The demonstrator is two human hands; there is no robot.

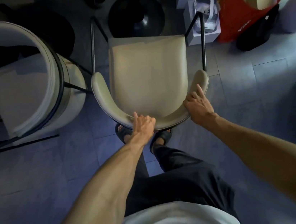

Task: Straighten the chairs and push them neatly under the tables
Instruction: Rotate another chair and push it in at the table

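Observation:
A beige padded chair [148, 74] with a curved backrest and thin black metal legs stands right in front of me, its seat facing away. My left hand [143, 122] grips the backrest's curved rim at its near middle. My right hand [198, 104] holds the same rim further right, fingers laid along the padding. A second chair of the same kind [31, 89] stands to the left, turned at an angle. The round black base of a table pedestal [135, 14] sits on the floor just beyond the chair's front legs; the tabletop is out of view.
White boxes [202, 29] and a red bag [245, 3] holding a cardboard box crowd the floor at the far right, with a black bag [258, 29] beside them. A dark round base [57, 33] lies behind the left chair. Grey-blue tiled floor [254, 97] surrounds my feet.

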